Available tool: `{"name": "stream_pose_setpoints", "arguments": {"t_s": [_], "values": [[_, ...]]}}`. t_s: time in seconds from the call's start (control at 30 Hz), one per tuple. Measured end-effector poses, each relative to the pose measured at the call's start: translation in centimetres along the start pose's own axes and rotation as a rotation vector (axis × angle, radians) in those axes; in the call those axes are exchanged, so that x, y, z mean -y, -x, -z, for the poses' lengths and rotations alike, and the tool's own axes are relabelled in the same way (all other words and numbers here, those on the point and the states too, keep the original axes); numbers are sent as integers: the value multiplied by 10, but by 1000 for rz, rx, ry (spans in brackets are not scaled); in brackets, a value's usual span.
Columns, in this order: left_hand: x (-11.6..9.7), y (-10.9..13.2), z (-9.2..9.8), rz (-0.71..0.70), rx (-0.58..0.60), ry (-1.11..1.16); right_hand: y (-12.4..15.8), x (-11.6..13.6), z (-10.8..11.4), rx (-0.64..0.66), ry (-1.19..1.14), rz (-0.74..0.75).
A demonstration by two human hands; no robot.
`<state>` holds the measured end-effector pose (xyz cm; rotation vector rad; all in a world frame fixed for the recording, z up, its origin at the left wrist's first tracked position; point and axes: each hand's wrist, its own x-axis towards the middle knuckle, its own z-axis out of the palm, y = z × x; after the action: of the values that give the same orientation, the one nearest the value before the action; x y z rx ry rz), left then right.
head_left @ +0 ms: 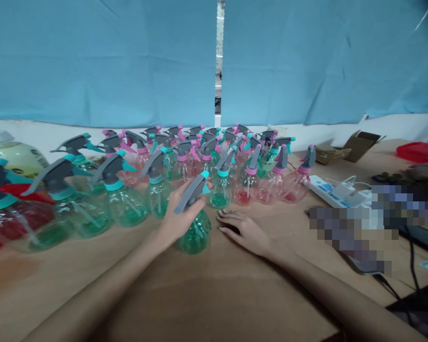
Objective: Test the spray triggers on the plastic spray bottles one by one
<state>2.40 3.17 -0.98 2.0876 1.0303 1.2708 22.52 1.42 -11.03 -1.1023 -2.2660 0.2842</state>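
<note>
My left hand [181, 212] is wrapped round the neck of a green spray bottle [197, 233] with a grey and turquoise trigger head. The bottle is upright at the front of the group, and its neck is hidden by my fingers. To its right, my right hand [245, 230] rests low over the table with its fingers stretched out, holding nothing. Just beyond it stands another green spray bottle [220, 192]. Beside that one, a pink spray bottle [247, 188] has a grey and pink head.
Many more green and pink spray bottles stand in rows behind. A large jug [19, 154] is at the far left. On the right lie a white power strip [328, 190], cables, an open cardboard box [360, 147] and a red item [423, 153]. A blue curtain [128, 61] hangs behind.
</note>
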Motion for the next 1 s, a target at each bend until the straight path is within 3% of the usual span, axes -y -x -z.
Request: {"name": "stream_pose_setpoints", "arguments": {"t_s": [0.33, 0.67, 1.0], "values": [[-4, 0, 1, 18, 19, -61, 1, -1, -2, -12, -5, -7], [-4, -3, 0, -35, -36, -96, 1, 1, -2, -21, -3, -22], [2, -4, 1, -22, 47, -36, 2, -2, -3, -22, 3, -7]]}}
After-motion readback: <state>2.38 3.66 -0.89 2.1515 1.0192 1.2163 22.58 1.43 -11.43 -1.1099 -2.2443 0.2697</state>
